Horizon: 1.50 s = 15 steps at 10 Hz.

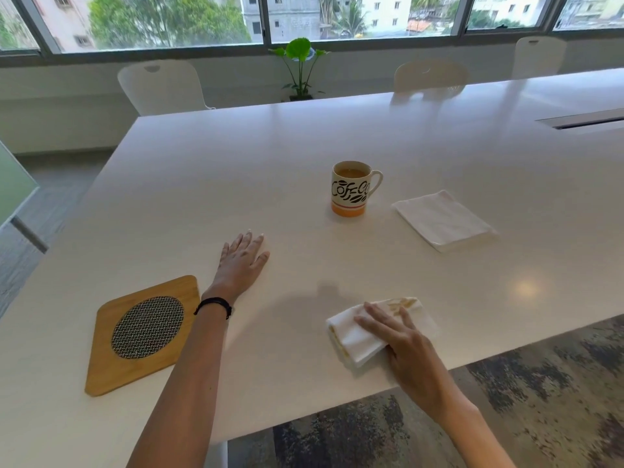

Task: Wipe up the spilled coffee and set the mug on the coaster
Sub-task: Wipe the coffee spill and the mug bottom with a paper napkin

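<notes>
1. The mug (pixel 351 189) stands upright toward the middle of the desk (pixel 439 136), well apart from both hands, farther from the near edge than either. Its handle points right, toward the stack of clean napkins (pixel 442 220).
2. The left hand (pixel 241 260) lies flat and spread on the desk, holding nothing; it sits between the mug and the coaster (pixel 143 334), which rests by the near left edge.
3. The right hand (pixel 401 339) presses a folded, coffee-stained napkin (pixel 358 336) against the desk near the near edge, fingers laid over it.
4. No spill shows on the bare surface, so lifting the mug looks next; the left hand seems slightly nearer.
5. The mug reads "Coffee" in black lettering; no other writing is legible.
</notes>
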Motion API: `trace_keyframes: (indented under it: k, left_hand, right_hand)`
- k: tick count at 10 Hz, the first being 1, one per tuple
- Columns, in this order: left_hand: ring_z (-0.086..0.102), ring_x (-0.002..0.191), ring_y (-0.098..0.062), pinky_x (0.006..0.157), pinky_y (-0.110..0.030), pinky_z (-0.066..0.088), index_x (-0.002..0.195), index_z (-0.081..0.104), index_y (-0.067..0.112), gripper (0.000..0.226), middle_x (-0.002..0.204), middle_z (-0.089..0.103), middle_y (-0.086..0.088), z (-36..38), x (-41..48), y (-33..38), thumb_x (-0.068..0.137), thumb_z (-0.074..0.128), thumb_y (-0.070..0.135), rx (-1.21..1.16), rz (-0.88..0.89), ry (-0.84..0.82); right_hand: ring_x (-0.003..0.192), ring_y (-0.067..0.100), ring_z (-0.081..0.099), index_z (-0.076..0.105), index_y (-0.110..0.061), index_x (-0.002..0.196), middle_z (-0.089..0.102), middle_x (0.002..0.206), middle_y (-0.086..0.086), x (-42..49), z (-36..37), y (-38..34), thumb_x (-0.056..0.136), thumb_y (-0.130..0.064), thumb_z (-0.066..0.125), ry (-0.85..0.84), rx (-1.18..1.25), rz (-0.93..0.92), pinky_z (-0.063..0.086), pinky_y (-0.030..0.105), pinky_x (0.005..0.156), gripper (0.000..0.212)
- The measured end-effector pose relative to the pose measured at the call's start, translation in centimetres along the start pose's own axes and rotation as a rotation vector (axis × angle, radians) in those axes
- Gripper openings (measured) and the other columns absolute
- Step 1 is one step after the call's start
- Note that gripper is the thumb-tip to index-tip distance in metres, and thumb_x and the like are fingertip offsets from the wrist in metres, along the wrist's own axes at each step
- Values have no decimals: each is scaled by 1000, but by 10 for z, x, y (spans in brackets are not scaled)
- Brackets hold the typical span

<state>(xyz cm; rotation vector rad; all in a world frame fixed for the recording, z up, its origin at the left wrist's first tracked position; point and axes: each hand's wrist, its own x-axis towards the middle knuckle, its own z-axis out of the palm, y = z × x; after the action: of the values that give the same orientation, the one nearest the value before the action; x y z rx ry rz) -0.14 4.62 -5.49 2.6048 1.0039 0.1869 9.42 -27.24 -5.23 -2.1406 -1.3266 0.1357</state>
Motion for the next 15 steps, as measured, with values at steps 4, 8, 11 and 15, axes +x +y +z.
trace_keyframes:
  k: [4, 8, 11, 15]
  left_hand:
    - [3, 146, -20, 118, -39, -2, 147, 17, 20, 52, 158, 9, -6, -1, -1, 2, 99, 29, 37, 14, -5, -3]
    - [3, 146, -18, 118, -39, -2, 147, 17, 21, 53, 158, 9, -5, -1, -4, 3, 99, 28, 39, 13, 4, -11]
    - [4, 146, -19, 117, -40, -2, 147, 19, 20, 53, 158, 10, -5, 2, -9, 8, 98, 30, 39, 8, 32, -11]
    - [5, 146, -19, 117, -39, -2, 146, 21, 20, 52, 158, 11, -5, 1, -12, 9, 98, 30, 38, -17, 42, -8]
  right_hand:
    - [134, -1, 30, 53, -26, 126, 37, 143, -11, -3, 6, -9, 91, -14, 45, -283, 89, -396, 4, 40, 117, 38]
    - [125, -4, 44, 54, -37, 120, 49, 133, -15, -17, -30, 36, 85, -13, 50, -96, -36, -348, -5, 46, 115, 42]
    - [130, -3, 37, 62, -30, 113, 46, 137, -14, -29, -36, 51, 79, 16, 54, 7, 47, -132, 9, 44, 118, 58]
    - [135, 7, 20, 59, -30, 114, 41, 136, -14, -40, 18, -34, 87, 2, 51, 34, 215, 39, 23, 26, 114, 42]
